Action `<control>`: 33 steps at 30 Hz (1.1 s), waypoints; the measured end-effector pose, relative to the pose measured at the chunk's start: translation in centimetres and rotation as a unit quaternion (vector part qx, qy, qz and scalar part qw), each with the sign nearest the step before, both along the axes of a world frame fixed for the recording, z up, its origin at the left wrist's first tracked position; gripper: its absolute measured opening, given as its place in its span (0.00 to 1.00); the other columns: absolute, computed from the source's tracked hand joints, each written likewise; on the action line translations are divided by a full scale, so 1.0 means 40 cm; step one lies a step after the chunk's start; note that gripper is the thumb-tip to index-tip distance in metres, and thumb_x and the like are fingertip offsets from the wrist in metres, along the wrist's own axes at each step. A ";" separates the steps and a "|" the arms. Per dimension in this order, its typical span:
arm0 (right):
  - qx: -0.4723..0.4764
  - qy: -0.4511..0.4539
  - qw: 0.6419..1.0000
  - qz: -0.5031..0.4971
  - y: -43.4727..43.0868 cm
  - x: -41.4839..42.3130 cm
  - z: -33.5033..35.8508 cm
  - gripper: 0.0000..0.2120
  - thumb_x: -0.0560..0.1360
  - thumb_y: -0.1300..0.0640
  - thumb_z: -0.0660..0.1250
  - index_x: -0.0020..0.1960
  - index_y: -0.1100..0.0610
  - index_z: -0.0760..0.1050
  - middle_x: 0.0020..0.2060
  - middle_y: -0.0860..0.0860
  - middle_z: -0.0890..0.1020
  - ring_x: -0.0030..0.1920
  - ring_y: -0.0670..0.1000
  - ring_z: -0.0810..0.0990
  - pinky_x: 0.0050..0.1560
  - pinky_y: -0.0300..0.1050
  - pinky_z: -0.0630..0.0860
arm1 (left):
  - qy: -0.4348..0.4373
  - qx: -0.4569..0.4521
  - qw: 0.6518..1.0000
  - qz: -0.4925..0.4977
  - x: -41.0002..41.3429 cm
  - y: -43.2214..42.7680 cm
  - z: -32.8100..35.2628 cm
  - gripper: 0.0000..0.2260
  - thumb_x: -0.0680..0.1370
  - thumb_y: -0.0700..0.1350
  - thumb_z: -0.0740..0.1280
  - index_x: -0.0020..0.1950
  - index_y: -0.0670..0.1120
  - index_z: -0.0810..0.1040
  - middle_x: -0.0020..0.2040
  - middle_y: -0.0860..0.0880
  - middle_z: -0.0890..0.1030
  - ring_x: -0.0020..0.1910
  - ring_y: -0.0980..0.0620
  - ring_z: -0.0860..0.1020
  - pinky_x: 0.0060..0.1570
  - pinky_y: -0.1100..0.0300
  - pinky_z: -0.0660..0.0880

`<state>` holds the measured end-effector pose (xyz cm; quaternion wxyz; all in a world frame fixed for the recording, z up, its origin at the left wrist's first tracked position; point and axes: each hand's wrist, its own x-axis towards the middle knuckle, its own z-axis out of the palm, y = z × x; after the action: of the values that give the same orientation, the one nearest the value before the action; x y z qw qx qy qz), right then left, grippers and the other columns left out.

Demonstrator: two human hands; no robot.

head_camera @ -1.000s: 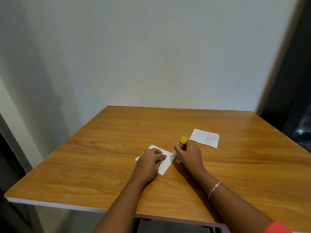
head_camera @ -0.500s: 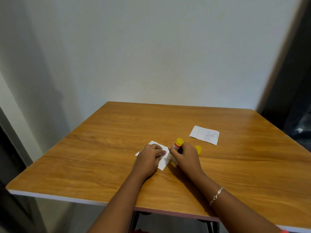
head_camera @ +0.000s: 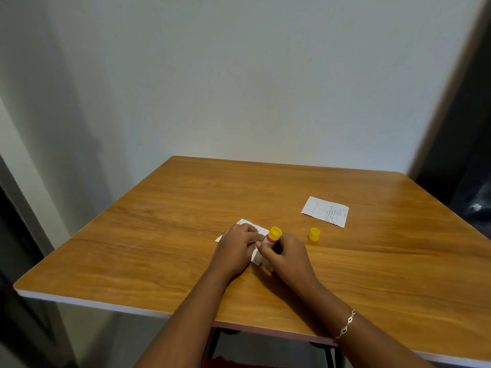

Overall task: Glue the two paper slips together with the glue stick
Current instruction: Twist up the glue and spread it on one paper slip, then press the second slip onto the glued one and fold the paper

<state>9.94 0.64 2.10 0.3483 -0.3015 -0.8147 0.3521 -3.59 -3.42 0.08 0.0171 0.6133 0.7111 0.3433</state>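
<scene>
One white paper slip [head_camera: 257, 229] lies near the middle of the wooden table [head_camera: 159, 235], mostly covered by my left hand [head_camera: 236, 247], whose fingers press it flat. My right hand [head_camera: 289, 253] grips the glue stick [head_camera: 273, 235], yellow end up, tilted with its lower end down on the slip's right edge. The second printed slip [head_camera: 325, 211] lies flat farther back on the right, apart from both hands. The glue stick's yellow cap [head_camera: 314, 234] stands on the table between the hand and that slip.
The table stands against a white wall [head_camera: 239, 75]. Its near edge [head_camera: 87, 304] runs below my forearms. A dark opening [head_camera: 467, 160] is at the right, beyond the table's edge.
The yellow cap, hidden a second ago, has shown beside my right hand since half a second ago. The glue stick shifted slightly left along the slip. My left hand stayed pressing the paper.
</scene>
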 end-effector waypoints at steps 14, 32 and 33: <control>-0.287 0.242 0.926 0.040 0.062 0.135 0.051 0.10 0.75 0.63 0.61 0.55 0.58 0.76 0.37 0.57 0.76 0.33 0.50 0.76 0.31 0.40 0.78 | -0.008 -0.007 1.000 0.008 0.000 0.007 -0.010 0.12 0.77 0.37 0.60 0.53 0.48 0.80 0.57 0.51 0.78 0.59 0.53 0.72 0.49 0.62 0.66; -0.168 0.121 0.978 -0.042 0.250 0.196 0.004 0.18 0.69 0.73 0.65 0.48 0.52 0.72 0.50 0.60 0.80 0.47 0.53 0.79 0.46 0.42 0.78 | -0.014 -0.004 1.000 0.005 0.001 0.003 -0.003 0.12 0.77 0.37 0.60 0.54 0.48 0.79 0.58 0.51 0.78 0.60 0.54 0.71 0.49 0.62 0.65; -0.164 0.117 0.979 -0.042 0.252 0.196 0.001 0.17 0.69 0.73 0.66 0.49 0.52 0.72 0.51 0.61 0.80 0.47 0.53 0.79 0.45 0.41 0.78 | -0.013 -0.003 1.000 0.005 0.001 0.002 -0.002 0.12 0.77 0.37 0.60 0.54 0.48 0.79 0.58 0.51 0.78 0.60 0.54 0.71 0.48 0.62 0.65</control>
<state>17.78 10.73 2.14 0.4011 -0.3456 -0.6861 0.4990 -3.54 -3.33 -0.01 0.0264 0.6053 0.7149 0.3490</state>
